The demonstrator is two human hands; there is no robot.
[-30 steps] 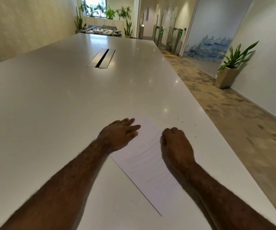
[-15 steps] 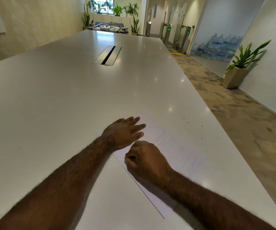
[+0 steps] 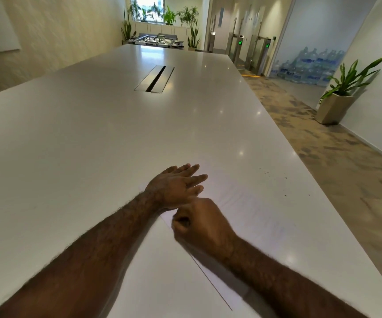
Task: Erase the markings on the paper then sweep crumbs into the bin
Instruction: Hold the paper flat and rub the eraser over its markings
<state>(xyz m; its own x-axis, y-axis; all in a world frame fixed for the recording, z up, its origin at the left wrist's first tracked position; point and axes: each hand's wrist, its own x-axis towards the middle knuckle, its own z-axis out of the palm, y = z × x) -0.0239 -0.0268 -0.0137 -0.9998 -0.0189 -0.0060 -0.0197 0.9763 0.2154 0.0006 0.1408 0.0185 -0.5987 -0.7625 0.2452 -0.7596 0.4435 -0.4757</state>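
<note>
Paper under flat left hand, right hand fisted beside it

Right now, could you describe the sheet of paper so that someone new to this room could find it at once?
Start from the long white table that fills the room. At its near end, close to the right edge, the paper lies flat and askew, under the left hand pressing it and the curled right hand. Unlike the glossy tabletop, it is matt, carries faint markings, and ends in a thin dark edge line.
</note>
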